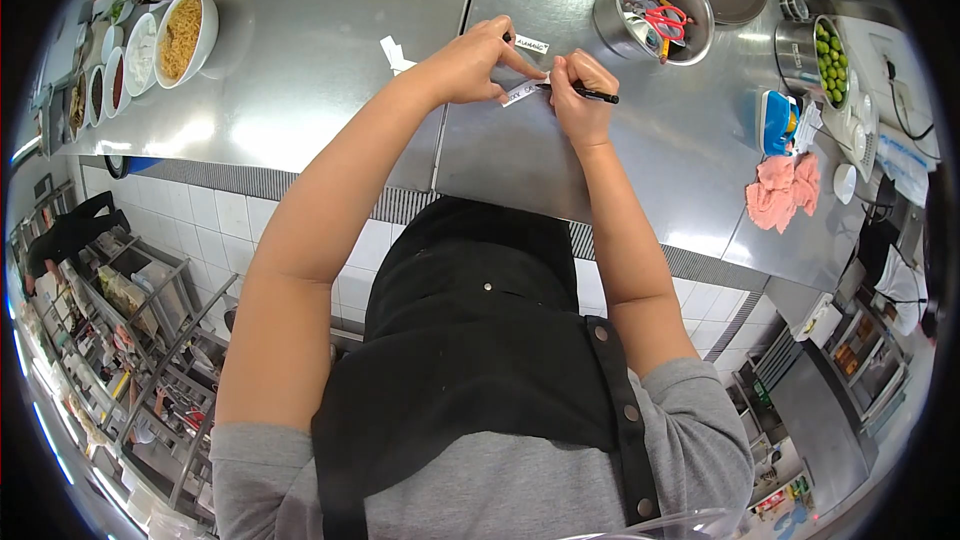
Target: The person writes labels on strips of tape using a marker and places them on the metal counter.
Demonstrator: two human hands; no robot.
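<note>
My left hand (476, 65) pins a small white paper label (519, 94) to the steel table, its index finger and thumb at the label's edges. A small black piece shows by its other fingers; I cannot make out what it is. My right hand (583, 105) is closed round a black marker (603, 96), with the tip at the label, where dark handwriting shows. Just beyond my left hand lies another written label (531, 45). Blank white paper strips (395, 55) lie left of my left wrist.
A steel pot (612, 28) holding red scissors (666, 22) and pens stands beyond my right hand. At right are a pot of green limes (831, 65), a blue container (774, 123) and a pink cloth (775, 195). White bowls, one with yellow food (182, 38), line the left.
</note>
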